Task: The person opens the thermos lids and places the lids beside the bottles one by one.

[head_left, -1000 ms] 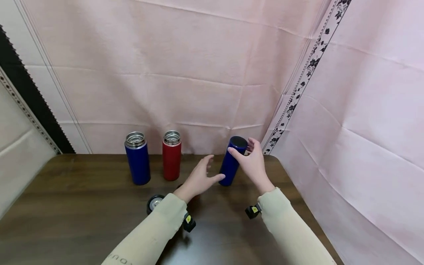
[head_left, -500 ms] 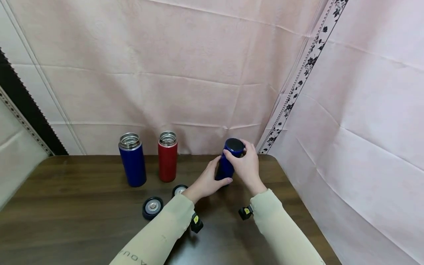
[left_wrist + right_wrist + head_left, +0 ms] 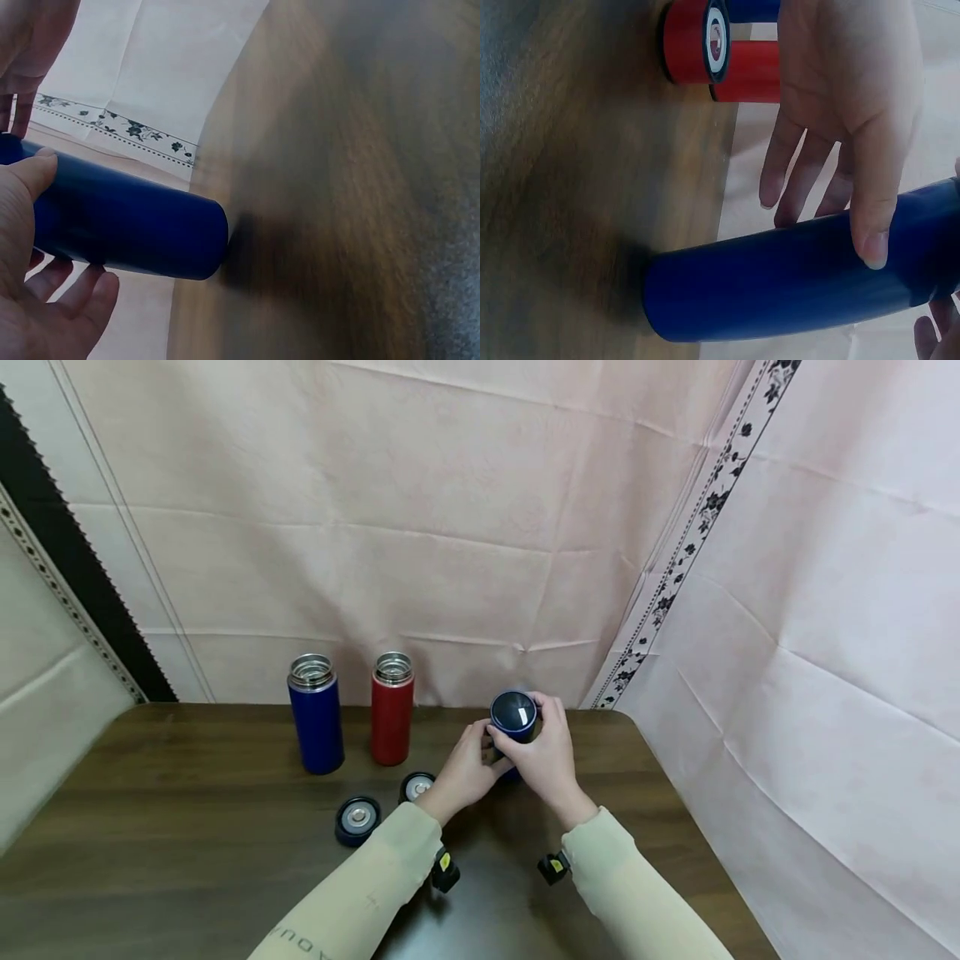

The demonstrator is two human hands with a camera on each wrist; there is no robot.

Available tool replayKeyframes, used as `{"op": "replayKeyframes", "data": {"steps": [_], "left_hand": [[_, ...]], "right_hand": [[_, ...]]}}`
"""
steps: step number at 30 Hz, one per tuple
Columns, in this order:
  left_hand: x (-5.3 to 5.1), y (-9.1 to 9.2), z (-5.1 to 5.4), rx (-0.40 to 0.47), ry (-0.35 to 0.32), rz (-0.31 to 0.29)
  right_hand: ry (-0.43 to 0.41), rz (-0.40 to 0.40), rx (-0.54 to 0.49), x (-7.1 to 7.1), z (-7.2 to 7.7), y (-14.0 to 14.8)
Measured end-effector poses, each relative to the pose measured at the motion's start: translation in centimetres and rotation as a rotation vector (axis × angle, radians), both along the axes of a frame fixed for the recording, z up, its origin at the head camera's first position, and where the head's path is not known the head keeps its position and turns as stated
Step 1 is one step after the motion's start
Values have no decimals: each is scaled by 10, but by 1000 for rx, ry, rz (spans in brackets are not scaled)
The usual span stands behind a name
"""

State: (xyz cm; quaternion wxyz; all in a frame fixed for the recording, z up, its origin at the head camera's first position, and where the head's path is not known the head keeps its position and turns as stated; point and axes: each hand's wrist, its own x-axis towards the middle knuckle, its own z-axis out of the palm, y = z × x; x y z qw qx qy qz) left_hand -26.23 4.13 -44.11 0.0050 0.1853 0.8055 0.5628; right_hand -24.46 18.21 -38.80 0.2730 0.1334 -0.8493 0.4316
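Capped blue bottle (image 3: pixel 139 214) in both hands over table (image 3: pixel 187 827), about five o'clock from head-view centre. Left hand (image 3: pixel 465 774) grips its body, thumb on one side, fingers on the other. Right hand (image 3: pixel 545 756) pinches round the cap (image 3: pixel 513 710). Whether base touches table: cannot tell. From the held bottle, red bottle (image 3: pixel 392 722) at nine o'clock, open blue bottle (image 3: pixel 319 727) beyond it; both upright, steel mouths showing. Two lids (image 3: pixel 357 817) at eight o'clock, silver faces up.
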Motion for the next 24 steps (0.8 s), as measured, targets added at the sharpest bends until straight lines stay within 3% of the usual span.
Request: {"op": "replayKeyframes", "data": {"steps": [6, 10, 18, 24], "left_hand": [[5, 1, 3, -46, 9, 6], [12, -1, 8, -83, 25, 3], [31, -12, 31, -85, 101, -22], [48, -35, 44, -88, 173, -35]], "right_hand": [[11, -13, -11, 4, 1, -5], [17, -10, -26, 11, 10, -9], [77, 15, -92, 31, 40, -17], [63, 124, -160, 45, 53, -26]]}}
